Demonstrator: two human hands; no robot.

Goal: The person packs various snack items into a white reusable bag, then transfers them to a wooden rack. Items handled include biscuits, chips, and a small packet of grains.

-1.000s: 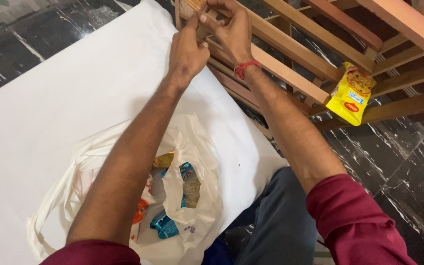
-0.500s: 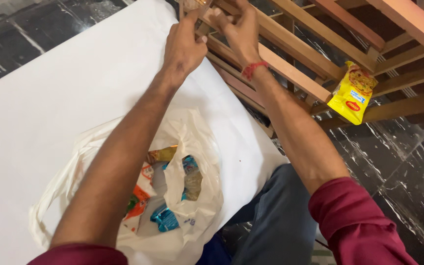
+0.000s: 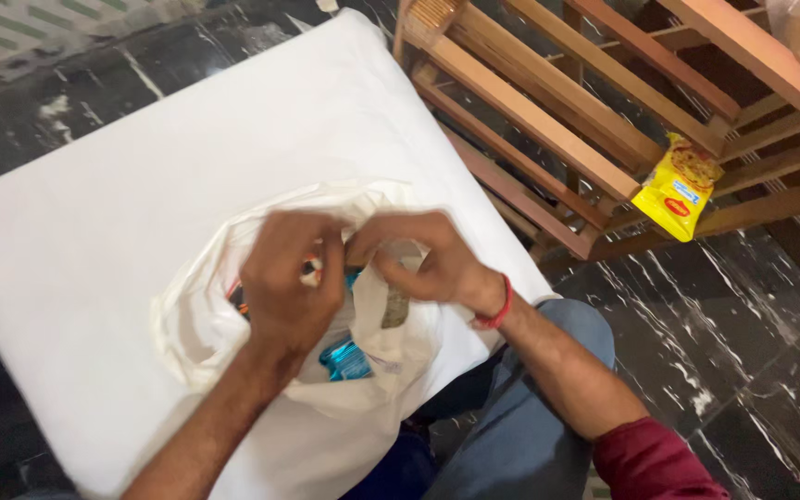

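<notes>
A white sheet (image 3: pixel 141 213) covers a low surface on the dark marble floor (image 3: pixel 743 343), with a slatted wooden rack (image 3: pixel 548 120) just beside it. On the sheet sits a thin white plastic bag (image 3: pixel 206 315), its mouth open, holding small packets. Both hands are at that mouth: the left hand (image 3: pixel 289 287) is curled over the rim, and the right hand (image 3: pixel 423 259) pinches the opposite edge; motion blur hides whether either has hold of a packet. A blue packet (image 3: pixel 344 359) lies inside, below them. The thin film could tear if the rim is pulled apart hard, spilling packets. A yellow noodle packet (image 3: pixel 676 185) rests tilted against the rack slats and may slip through to the floor if the rack is jolted.
</notes>
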